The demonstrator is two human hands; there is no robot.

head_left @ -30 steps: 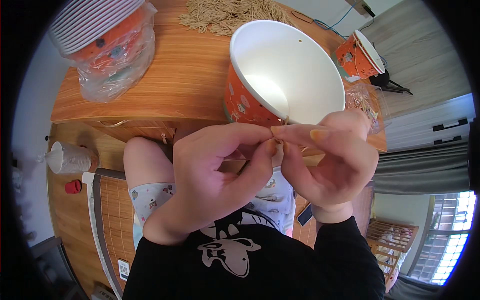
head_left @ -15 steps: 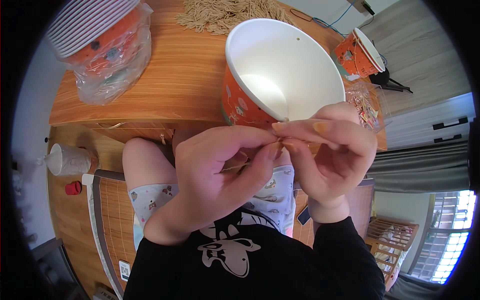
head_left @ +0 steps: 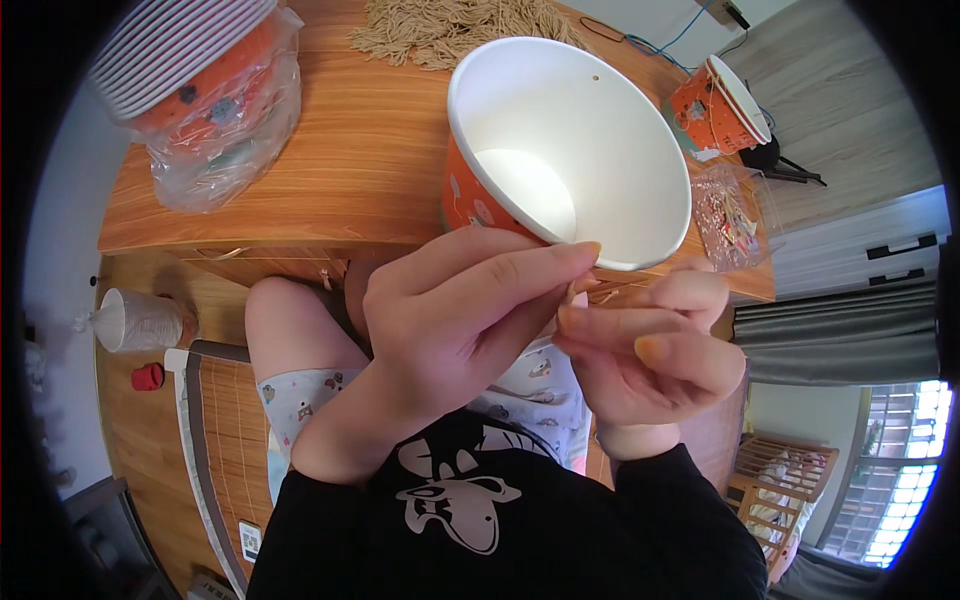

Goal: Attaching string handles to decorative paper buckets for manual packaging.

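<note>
A large paper bucket [head_left: 620, 130], white inside and orange outside with printed figures, stands tilted toward me at the table's front edge. A small hole shows in its far wall. Just below the near rim my left hand [head_left: 450, 320] is closed, its index finger stretched along the rim and its thumb mostly hidden. My right hand [head_left: 650, 355] pinches close beside it, thumb against fingertips. Between the fingertips a short bit of thin tan cord [head_left: 571, 293] shows; most of it is hidden by the fingers.
Tan cords [head_left: 450, 35] lie heaped at the back of the wooden table [head_left: 350, 140]. A bagged stack of buckets [head_left: 215, 100] stands at left. On the right are a corded orange bucket [head_left: 705, 110] and a clear plastic box [head_left: 735, 220] of small pieces.
My left hand has turned and its index finger now reaches over the bucket's rim. My right hand has lowered slightly, its fingers curling differently. The bucket has barely moved.
</note>
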